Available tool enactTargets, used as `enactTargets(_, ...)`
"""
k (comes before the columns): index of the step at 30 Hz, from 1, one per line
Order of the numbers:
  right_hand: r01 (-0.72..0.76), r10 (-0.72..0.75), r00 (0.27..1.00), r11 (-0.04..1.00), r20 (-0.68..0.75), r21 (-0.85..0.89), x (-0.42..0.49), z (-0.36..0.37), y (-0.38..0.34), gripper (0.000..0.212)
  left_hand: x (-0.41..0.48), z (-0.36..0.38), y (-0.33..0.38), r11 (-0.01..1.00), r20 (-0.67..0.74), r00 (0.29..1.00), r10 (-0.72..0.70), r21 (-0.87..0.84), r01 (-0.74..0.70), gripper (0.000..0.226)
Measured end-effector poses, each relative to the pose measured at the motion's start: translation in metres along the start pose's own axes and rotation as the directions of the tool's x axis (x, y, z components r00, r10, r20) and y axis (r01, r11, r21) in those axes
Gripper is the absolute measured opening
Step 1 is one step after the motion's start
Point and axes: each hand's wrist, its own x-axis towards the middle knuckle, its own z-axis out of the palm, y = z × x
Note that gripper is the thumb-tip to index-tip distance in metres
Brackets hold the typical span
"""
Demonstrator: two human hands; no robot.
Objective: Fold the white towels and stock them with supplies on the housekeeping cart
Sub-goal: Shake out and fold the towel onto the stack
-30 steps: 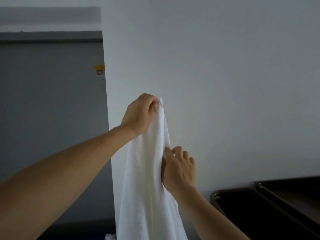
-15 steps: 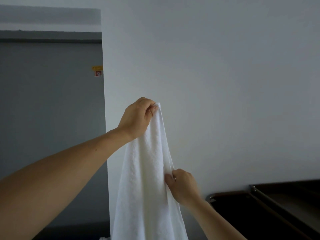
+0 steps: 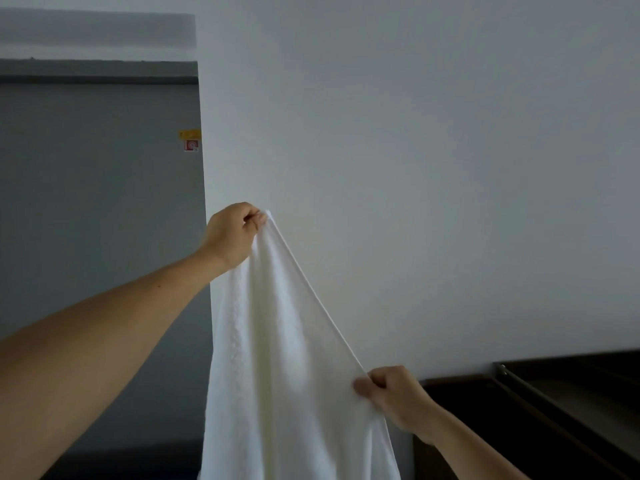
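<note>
Fingers (image 3: 252, 218) pinch towel (image 3: 277, 358), your left hand (image 3: 230, 235) at 12 o'clock, right hand (image 3: 394, 393) at 4; looks like spreading, next find the far corner.

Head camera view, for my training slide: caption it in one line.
Left hand pinches a white towel by its top corner; right hand grips the taut edge lower.

The left hand (image 3: 232, 237) pinches the white towel (image 3: 280, 358) corner high, the right hand (image 3: 393, 393) grips its edge lower
</note>
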Motion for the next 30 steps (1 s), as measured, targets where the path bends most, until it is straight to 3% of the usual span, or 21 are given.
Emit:
enactTargets(3,0.139,-0.136,0.955,0.99,-0.262,-0.005,0.019,-0.036,-0.042,0.045,0.019,-0.011,-0.01,0.989,-0.173,0.975,-0.142,0.01,0.146,0.027)
enactTargets(5,0.265,-0.223,0.817,0.964,-0.532,0.004,0.029,-0.068,-0.075,0.04,0.035,-0.026,-0.021,0.981,-0.246,0.956,-0.159,0.073,0.182,0.029)
enactTargets(6,0.294,-0.273,0.754,0.954,-0.597,-0.065,0.031,-0.076,-0.084,0.037,0.04,-0.033,-0.025,0.978,-0.255,0.954,-0.16,0.09,0.188,0.03)
enactTargets(7,0.284,-0.315,0.755,0.948,-0.574,-0.147,0.029,-0.077,-0.087,0.035,0.043,-0.036,-0.029,0.977,-0.255,0.953,-0.163,0.096,0.193,0.03)
enactTargets(8,0.245,-0.333,0.82,0.939,-0.465,-0.239,0.023,-0.07,-0.084,0.034,0.042,-0.036,-0.03,0.976,-0.243,0.956,-0.167,0.094,0.194,0.028)
enactTargets(10,0.144,-0.185,0.979,0.923,-0.083,-0.356,0.008,-0.045,-0.071,0.045,0.032,-0.023,-0.031,0.979,-0.179,0.97,-0.166,0.087,0.183,0.023)
enactTargets(11,0.116,-0.116,0.993,0.935,0.019,-0.335,0.006,-0.041,-0.065,0.048,0.025,-0.014,-0.032,0.979,-0.141,0.975,-0.174,0.081,0.187,0.022)
enactTargets(12,0.118,-0.123,0.992,0.96,-0.005,-0.255,0.006,-0.042,-0.065,0.047,0.018,-0.005,-0.034,0.977,-0.115,0.974,-0.195,0.067,0.203,0.023)
enactTargets(13,0.147,-0.164,0.976,0.982,-0.145,-0.122,0.007,-0.047,-0.066,0.044,0.012,0.001,-0.038,0.971,-0.109,0.968,-0.225,0.05,0.232,0.026)
enactTargets(15,0.242,-0.175,0.877,0.965,-0.448,0.096,0.006,-0.057,-0.064,0.039,0.006,0.001,-0.046,0.959,-0.126,0.954,-0.273,0.039,0.28,0.03)
enactTargets(16,0.257,-0.174,0.87,0.959,-0.461,0.123,0.002,-0.059,-0.06,0.039,0.004,-0.001,-0.049,0.958,-0.125,0.952,-0.28,0.035,0.286,0.029)
enactTargets(19,0.102,-0.11,0.988,0.992,-0.11,-0.075,-0.018,-0.044,-0.032,0.049,0.0,0.004,-0.044,0.96,-0.077,0.957,-0.279,-0.058,0.275,0.026)
enactTargets(21,-0.005,0.005,1.0,0.999,-0.005,-0.041,-0.028,-0.039,-0.011,0.048,-0.005,0.014,-0.037,0.959,-0.034,0.961,-0.275,-0.085,0.271,0.026)
enactTargets(25,-0.059,0.061,0.998,0.996,0.03,-0.061,-0.047,-0.032,0.018,0.046,-0.011,0.025,-0.041,0.959,0.03,0.965,-0.262,-0.105,0.263,0.026)
enactTargets(27,-0.063,0.07,0.997,0.981,0.03,-0.182,-0.056,-0.024,0.027,0.039,-0.016,0.029,-0.048,0.956,0.072,0.962,-0.264,-0.111,0.27,0.028)
enactTargets(30,-0.041,-0.02,0.989,0.914,-0.147,-0.404,-0.064,-0.018,0.035,0.043,-0.026,0.039,-0.057,0.952,0.116,0.954,-0.276,-0.103,0.288,0.029)
